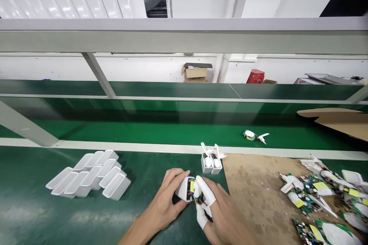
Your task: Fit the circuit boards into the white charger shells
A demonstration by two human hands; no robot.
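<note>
My left hand is closed around a white plastic housing, tilted so that its open end faces right. With white covers on some of its fingertips, my right hand grips a circuit board assembly at that opening. A yellow label shows on the part at the mouth of the housing. How far the board sits inside is hidden by my fingers. Just beyond my hands, two filled white housings stand upright side by side, with white pieces sticking out of their tops.
Several empty white housings stand grouped at left on the green bench. At right, circuit boards with white parts lie on a cardboard sheet. Behind a pale rail, a green belt carries one board assembly. A shelf beam crosses above.
</note>
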